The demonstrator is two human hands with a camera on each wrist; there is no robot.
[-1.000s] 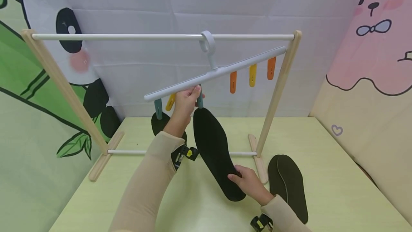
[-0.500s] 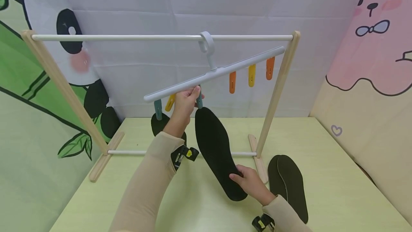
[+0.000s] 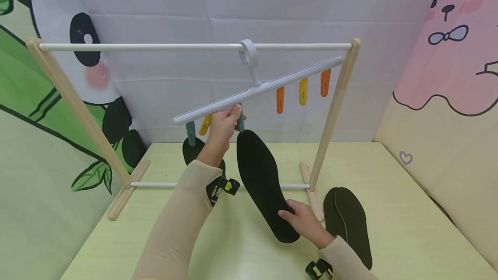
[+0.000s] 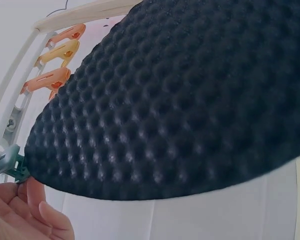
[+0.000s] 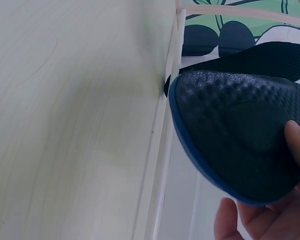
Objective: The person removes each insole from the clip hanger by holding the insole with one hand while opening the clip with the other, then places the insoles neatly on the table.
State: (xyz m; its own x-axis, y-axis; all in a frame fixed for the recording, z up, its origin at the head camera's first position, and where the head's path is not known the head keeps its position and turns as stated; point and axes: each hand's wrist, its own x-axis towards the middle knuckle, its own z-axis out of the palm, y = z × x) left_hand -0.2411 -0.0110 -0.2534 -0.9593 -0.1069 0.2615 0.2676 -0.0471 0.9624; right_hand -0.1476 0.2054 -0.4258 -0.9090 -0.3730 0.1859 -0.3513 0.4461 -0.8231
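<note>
My left hand [image 3: 223,125] pinches a teal clip [image 3: 241,123] under the white hanger [image 3: 258,88], which hangs tilted, left end low. At that clip's mouth is the narrow end of a black insole [image 3: 256,167]; the left wrist view shows the bumpy insole [image 4: 155,110] meeting the clip [image 4: 12,162], but whether it is clamped I cannot tell. Lower down, my right hand [image 3: 305,218] grips the insole's other end, thumb on its face. A second insole [image 3: 192,150] hangs from another teal clip [image 3: 191,134] at the hanger's left end, partly hidden behind my left arm.
A wooden rack with a white top rail [image 3: 155,47] carries the hanger. Orange [image 3: 280,100] and yellow [image 3: 303,91] clips hang on the hanger's right half. Two overlapping dark insoles [image 3: 355,224] lie on the table [image 3: 412,228] at the right. A yellow clip [image 3: 205,125] is beside my left hand.
The held insole and my right hand have shifted very slightly to the right. My left hand stays at the teal clip.
</note>
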